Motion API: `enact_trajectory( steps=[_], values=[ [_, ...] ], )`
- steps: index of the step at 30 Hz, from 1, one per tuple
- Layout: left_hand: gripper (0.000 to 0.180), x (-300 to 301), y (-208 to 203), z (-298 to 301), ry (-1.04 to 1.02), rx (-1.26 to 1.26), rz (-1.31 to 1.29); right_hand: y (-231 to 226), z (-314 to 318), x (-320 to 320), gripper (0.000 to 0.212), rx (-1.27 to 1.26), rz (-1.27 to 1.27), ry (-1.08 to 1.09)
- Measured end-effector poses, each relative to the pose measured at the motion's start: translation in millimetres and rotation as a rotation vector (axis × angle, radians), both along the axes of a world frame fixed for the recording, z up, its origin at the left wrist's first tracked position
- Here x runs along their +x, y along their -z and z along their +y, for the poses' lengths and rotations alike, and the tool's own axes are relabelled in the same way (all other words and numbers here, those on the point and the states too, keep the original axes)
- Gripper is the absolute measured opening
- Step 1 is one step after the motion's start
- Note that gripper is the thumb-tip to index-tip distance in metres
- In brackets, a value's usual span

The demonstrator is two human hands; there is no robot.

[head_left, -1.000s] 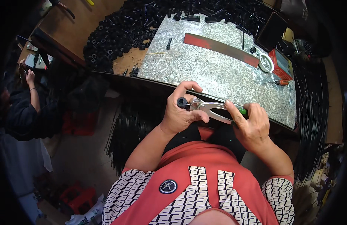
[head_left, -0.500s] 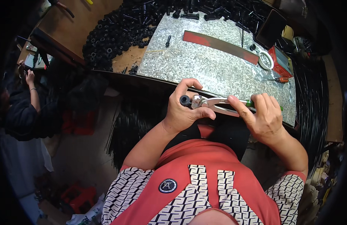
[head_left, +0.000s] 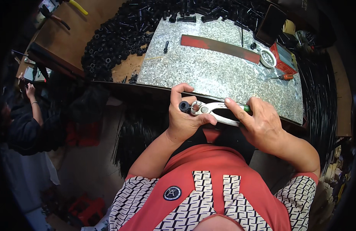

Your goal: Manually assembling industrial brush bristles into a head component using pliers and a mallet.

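My left hand (head_left: 181, 117) is closed around a black tube-like part (head_left: 184, 106), whose round open end faces up. Its index finger arches above the part, and its thumb lies below the plier jaws. My right hand (head_left: 262, 124) grips pincer pliers (head_left: 212, 109) with silver jaws and green-covered handles. One finger stretches along the upper handle. The jaws are right beside the black part, at a small thin metal bit; whether they bite on it I cannot make out. Most of the tube is hidden in my left palm.
A speckled board (head_left: 216, 73) covers the table, bearing a red-and-grey strip (head_left: 220, 48), a small black part (head_left: 166, 47), a white bowl (head_left: 273, 63) and a screwdriver (head_left: 285, 77). Black parts (head_left: 108, 54) are heaped behind it. Another person (head_left: 28, 115) sits at left.
The pliers have rolled so that their flat side and handle gap show more. Both hands have shifted slightly left, and the whole view has moved a little.
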State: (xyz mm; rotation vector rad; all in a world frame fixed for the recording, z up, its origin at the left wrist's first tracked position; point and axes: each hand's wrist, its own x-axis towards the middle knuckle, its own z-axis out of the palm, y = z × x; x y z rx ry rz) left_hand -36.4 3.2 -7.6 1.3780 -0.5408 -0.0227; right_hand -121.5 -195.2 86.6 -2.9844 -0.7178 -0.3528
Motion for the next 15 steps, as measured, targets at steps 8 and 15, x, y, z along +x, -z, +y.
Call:
enact_trajectory(
  steps=[8,15],
  values=[
    [0.082,1.6,-2.4,-0.6,0.084,-0.005,0.014,-1.7,-5.1,-0.8,0.067,-0.089,-0.078,-0.011],
    [0.073,1.2,-4.3,-3.3,0.082,-0.057,0.030,-16.0,-4.9,1.7,0.065,-0.291,-0.112,-0.011]
  ],
)
